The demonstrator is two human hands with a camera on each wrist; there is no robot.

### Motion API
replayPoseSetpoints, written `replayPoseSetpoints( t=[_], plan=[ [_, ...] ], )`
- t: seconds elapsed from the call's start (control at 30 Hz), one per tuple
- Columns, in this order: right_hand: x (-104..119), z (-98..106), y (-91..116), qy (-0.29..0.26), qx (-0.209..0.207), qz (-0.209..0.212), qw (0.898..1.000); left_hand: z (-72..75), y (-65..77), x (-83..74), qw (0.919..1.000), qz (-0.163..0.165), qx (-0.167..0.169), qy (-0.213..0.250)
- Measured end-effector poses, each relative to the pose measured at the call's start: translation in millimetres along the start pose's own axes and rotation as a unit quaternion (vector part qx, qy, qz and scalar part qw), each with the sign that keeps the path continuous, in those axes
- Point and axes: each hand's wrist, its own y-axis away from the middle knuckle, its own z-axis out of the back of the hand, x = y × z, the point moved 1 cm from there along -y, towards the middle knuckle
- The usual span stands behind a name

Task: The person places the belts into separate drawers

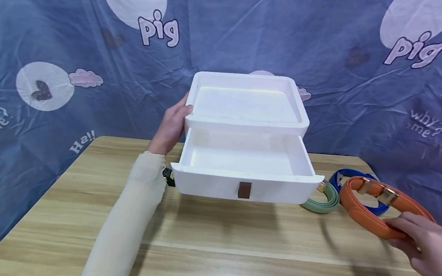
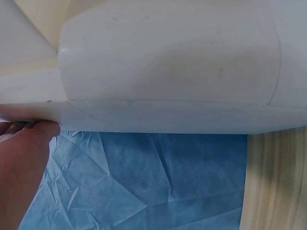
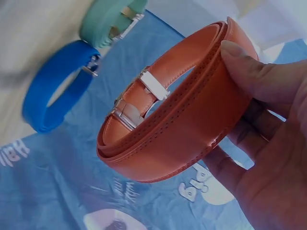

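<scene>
Belt (image 1: pixel 368 219), orange, coiled, pinched by the right hand (image 1: pixel 430 250) above the table (image 1: pixel 59 229) toward its right edge, presumably keeping its loops together. Left hand (image 1: pixel 169 127) grips the white drawer box (image 1: pixel 245 126) near the far edge, perhaps for steadiness, its fingers mostly hidden.

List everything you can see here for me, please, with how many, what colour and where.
Box: 1, white, centre, in front of the cloth
Drawer: 1, white, pulled out below the box's top tray
Pull tab: 1, brown, on the drawer front
Belts: 3, coiled; orange belt in the right hand, green belt and blue belt right of the box
Table: 1, light wood, below
Cloth: blue, printed, behind
Small object: 1, mostly black, by the left cuff, partly hidden
Sleeve: 1, cream, left arm
Hands: 2; left hand gripping the box's left side, right hand holding the orange belt
</scene>
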Motion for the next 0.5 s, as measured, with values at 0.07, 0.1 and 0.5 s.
replayPoseSetpoints(
  t=[0.07, 0.1, 0.5],
  plan=[
    [0, 5, -4, -0.018, -0.046, 0.026, 0.998, -0.5, -0.2, -0.1, 1.0, 0.0, 0.0, -0.001],
    [0, 7, -7, -0.023, -0.068, 0.04, 0.997, -0.6, -0.2, 0.0, 1.0, 0.0, -0.001, -0.003],
    [-2, 33, -33, -0.032, -0.146, 0.106, 0.983, -1.4, 0.6, -0.6, 0.9999, 0.0, -0.005, -0.009]
  ],
)
